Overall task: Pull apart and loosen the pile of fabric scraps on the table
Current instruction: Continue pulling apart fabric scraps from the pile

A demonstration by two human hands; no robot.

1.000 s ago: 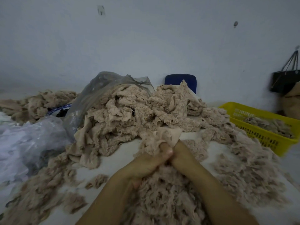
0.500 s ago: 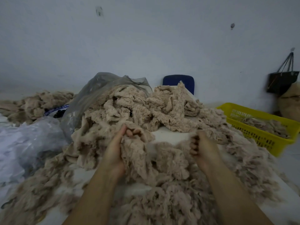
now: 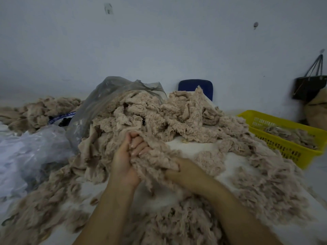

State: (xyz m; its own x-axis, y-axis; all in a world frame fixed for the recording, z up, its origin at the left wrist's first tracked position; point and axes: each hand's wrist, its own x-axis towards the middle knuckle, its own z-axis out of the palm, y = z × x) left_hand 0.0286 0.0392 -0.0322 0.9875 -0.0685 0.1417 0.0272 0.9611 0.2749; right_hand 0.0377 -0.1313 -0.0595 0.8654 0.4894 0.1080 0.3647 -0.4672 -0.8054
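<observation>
A person's left hand closes its curled fingers round a clump of beige, frayed cloth at the near foot of the pile of fabric scraps, which is heaped across the middle of the white table and spills loose toward its near edge. The right hand, just beside the left, has its fingers buried under the same clump with only the thumb and back showing, so how firmly it grips cannot be told. A grey plastic bag lies against the pile's far left side and a clear plastic bag sits at the table's left edge. A yellow basket holding more scraps stands at the right edge. A blue chair rises behind the pile, and a dark bag hangs on the wall.
</observation>
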